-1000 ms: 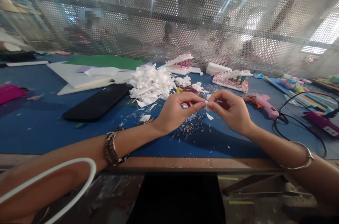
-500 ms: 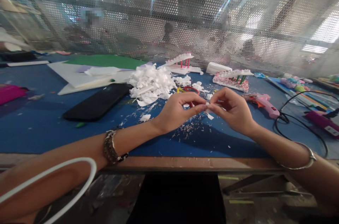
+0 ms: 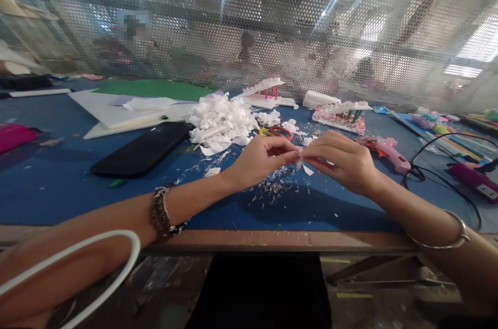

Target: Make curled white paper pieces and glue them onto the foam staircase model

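Note:
My left hand (image 3: pixel 261 161) and my right hand (image 3: pixel 342 161) meet fingertip to fingertip over the blue table. Both are closed in a pinch on a small piece of white paper (image 3: pixel 299 163), mostly covered by the fingers. Just below the right fingers lies a loose white scrap (image 3: pixel 308 169). Behind my left hand is a big heap of white paper strips (image 3: pixel 223 120). Scissors with red and yellow handles (image 3: pixel 280 133) lie behind the hands. Tiny paper shreds (image 3: pixel 272 187) are scattered on the table under them.
A black phone (image 3: pixel 142 152) lies at left, before white and green sheets (image 3: pixel 155 90). Two small white models (image 3: pixel 264 95) stand at the back, one with green posts (image 3: pixel 342 116). At right are a pink glue gun (image 3: pixel 392 155), a black cable (image 3: pixel 412 189) and a purple power strip (image 3: pixel 472 181).
My right hand has turned, its fingers now stretched further over the paper and toward the left hand. The pinched fingertips have shifted slightly left.

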Available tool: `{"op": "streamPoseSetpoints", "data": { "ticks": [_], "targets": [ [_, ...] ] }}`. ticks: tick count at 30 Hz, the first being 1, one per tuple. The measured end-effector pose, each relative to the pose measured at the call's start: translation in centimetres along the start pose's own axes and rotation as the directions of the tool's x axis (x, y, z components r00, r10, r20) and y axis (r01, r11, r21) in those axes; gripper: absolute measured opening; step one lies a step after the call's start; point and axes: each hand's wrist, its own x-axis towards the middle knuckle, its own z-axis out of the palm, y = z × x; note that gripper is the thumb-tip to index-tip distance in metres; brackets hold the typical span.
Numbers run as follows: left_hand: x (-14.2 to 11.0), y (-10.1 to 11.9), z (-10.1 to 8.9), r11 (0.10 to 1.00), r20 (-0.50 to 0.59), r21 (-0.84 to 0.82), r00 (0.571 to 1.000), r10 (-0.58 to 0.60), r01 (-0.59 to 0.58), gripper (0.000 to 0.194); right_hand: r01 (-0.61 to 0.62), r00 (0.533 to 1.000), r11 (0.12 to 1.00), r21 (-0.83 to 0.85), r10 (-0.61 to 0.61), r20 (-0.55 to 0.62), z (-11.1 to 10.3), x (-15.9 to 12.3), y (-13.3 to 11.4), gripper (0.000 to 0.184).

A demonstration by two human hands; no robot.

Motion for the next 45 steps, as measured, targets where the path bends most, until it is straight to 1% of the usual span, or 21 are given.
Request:
{"op": "streamPoseSetpoints", "data": {
  "ticks": [5, 10, 12, 17, 20, 23, 25, 27, 30, 32, 34, 36, 38, 39, 41, 43, 45],
  "targets": [
    [0.0, 0.3, 0.0, 0.998, 0.011, 0.058, 1.0, -0.003, 0.002, 0.02, 0.006, 1.0, 1.0, -0.023, -0.006, 0.005, -0.1, -0.1, 0.0, 0.01],
    [-0.1, 0.1, 0.0, 0.994, 0.025, 0.108, 1.0, 0.015, -0.017, 0.02, -0.002, 0.999, 1.0, 0.013, 0.001, 0.034, -0.2, 0.0, 0.1, 0.005],
    [-0.1, 0.1, 0.0, 0.996, 0.04, 0.09, 0.999, 0.0, -0.004, 0.02, -0.009, 0.999, 0.999, 0.034, 0.008, 0.053, -0.3, 0.1, 0.2, 0.006],
    [0.0, 0.0, 0.0, 0.997, 0.07, -0.005, 0.995, -0.078, 0.078, 0.021, -0.01, 0.993, 1.0, 0.03, 0.006, 0.116, -1.0, 0.3, 0.2, 0.007],
    [0.1, -0.1, 0.1, 0.998, 0.08, -0.023, 0.995, -0.062, 0.064, 0.021, 0.014, 0.99, 1.0, -0.01, -0.012, 0.141, -1.3, 0.3, 0.2, 0.007],
    [0.1, -0.3, 0.2, 0.999, 0.062, 0.017, 0.997, -0.036, 0.035, 0.022, 0.012, 0.993, 0.999, -0.038, -0.007, 0.119, -1.2, 0.2, 0.3, 0.006],
    [0.0, -0.5, 0.2, 0.999, 0.033, 0.048, 0.999, -0.011, 0.009, 0.023, -0.028, 0.995, 0.999, -0.031, 0.031, 0.098, -0.8, 0.2, 0.4, 0.006],
    [-0.1, -0.6, 0.2, 0.996, -0.001, 0.088, 1.0, 0.027, -0.026, 0.023, -0.1, 0.99, 0.995, -0.012, 0.1, 0.097, -0.4, 0.2, 0.4, 0.007],
    [-0.2, -0.6, 0.2, 0.976, -0.05, 0.198, 0.993, 0.107, -0.095, 0.022, -0.221, 0.972, 0.974, 0.042, 0.217, 0.089, 0.3, 0.2, 0.3, 0.005],
    [-0.3, -0.5, 0.3, 0.944, -0.073, 0.285, 0.978, 0.196, -0.168, 0.019, -0.292, 0.956, 0.952, 0.087, 0.287, 0.064, 0.6, 0.2, 0.1, 0.004],
    [-0.4, -0.3, 0.3, 0.899, -0.081, 0.361, 0.952, 0.294, -0.247, 0.017, -0.349, 0.937, 0.93, 0.118, 0.346, 0.043, 0.9, 0.2, -0.1, 0.004],
    [-0.5, -0.2, 0.3, 0.857, -0.073, 0.412, 0.926, 0.37, -0.31, 0.016, -0.381, 0.924, 0.914, 0.14, 0.382, 0.022, 1.0, 0.2, -0.4, 0.004],
    [-0.5, -0.2, 0.3, 0.833, -0.052, 0.421, 0.907, 0.417, -0.359, 0.015, -0.394, 0.916, 0.905, 0.16, 0.4, -0.003, 1.1, 0.3, -0.7, 0.005],
    [-0.5, -0.1, 0.3, 0.83, -0.045, 0.413, 0.902, 0.43, -0.375, 0.016, -0.398, 0.914, 0.902, 0.169, 0.406, -0.017, 1.1, 0.3, -0.8, 0.006],
    [-0.5, -0.1, 0.2, 0.843, -0.048, 0.383, 0.904, 0.426, -0.377, 0.017, -0.401, 0.91, 0.897, 0.187, 0.414, -0.034, 1.1, 0.3, -0.9, 0.006],
    [-0.4, -0.1, 0.1, 0.873, -0.06, 0.341, 0.918, 0.392, -0.35, 0.015, -0.407, 0.905, 0.886, 0.221, 0.423, -0.033, 1.0, 0.4, -0.9, 0.007],
    [-0.4, 0.1, 0.0, 0.902, -0.057, 0.292, 0.936, 0.347, -0.317, 0.014, -0.417, 0.899, 0.861, 0.29, 0.438, -0.007, 0.8, 0.4, -0.8, 0.007]
  ]
}}
